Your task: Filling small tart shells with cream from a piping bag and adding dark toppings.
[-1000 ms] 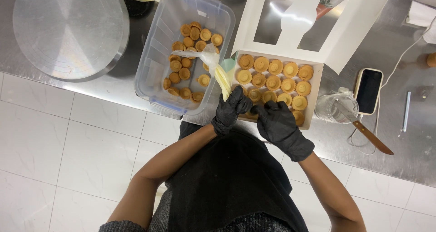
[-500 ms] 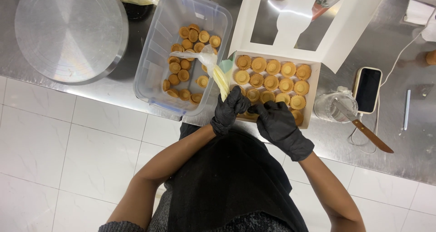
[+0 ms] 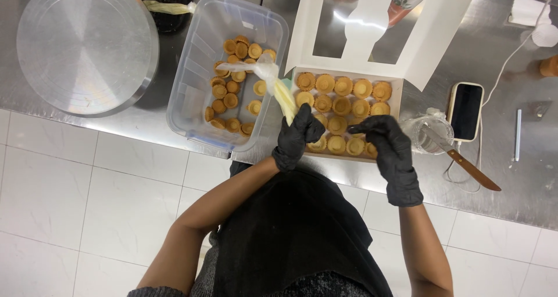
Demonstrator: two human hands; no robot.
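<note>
Black-gloved left hand (image 3: pixel 297 135) grips piping bag (image 3: pixel 283 96), apparently.

A white windowed pastry box (image 3: pixel 372 58) lies open at twelve o'clock. At two o'clock rests a phone (image 3: pixel 465 111), its screen dark.

Bright, even overhead light — glare on the steel counter (image 3: pixel 500 175).

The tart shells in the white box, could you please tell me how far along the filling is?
Done: the white box holds rows of tart shells laid out; whether any hold filling is too small to tell. In hand: the left hand grips a piping bag of pale cream at the box's near rows, with the right hand over the near shells. Left: loose shells lie in the clear tub.
</note>
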